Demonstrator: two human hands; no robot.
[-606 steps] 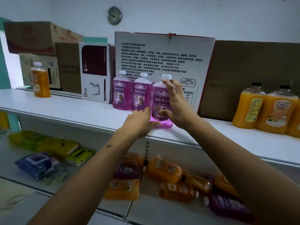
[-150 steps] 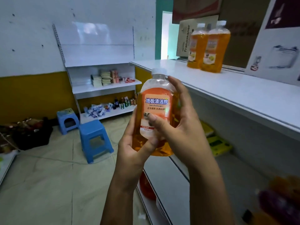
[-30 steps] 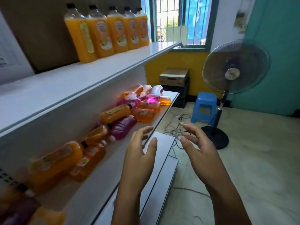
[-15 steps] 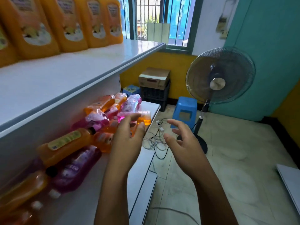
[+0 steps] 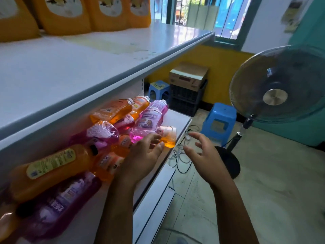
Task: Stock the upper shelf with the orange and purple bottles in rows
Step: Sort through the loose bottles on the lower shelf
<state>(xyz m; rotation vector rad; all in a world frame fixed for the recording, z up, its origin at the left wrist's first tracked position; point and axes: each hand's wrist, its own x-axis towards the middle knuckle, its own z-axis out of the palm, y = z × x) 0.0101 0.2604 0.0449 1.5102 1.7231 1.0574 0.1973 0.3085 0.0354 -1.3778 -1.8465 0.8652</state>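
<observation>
Several orange and purple bottles lie in a heap on the lower shelf [image 5: 182,118]. A pink-purple bottle [image 5: 149,120] lies on top at the heap's right end, with a small orange bottle [image 5: 168,137] beside it at the shelf's edge. My left hand [image 5: 142,155] reaches over the heap, fingers spread, its fingertips at the base of the pink-purple bottle and at the small orange one. My right hand [image 5: 202,154] hovers open in the air just off the shelf's end, holding nothing. The white upper shelf [image 5: 88,67] runs above, its near part bare.
Big orange juice bottles [image 5: 65,13] stand at the back of the upper shelf. A standing fan [image 5: 274,85] is close on the right. Blue stools [image 5: 219,120], a cardboard box on a black crate [image 5: 190,78] and a cable [image 5: 179,155] are on the floor.
The view has come closer to the heap. My left hand has moved forward onto the bottles at the right end. My right hand stays open beside it.
</observation>
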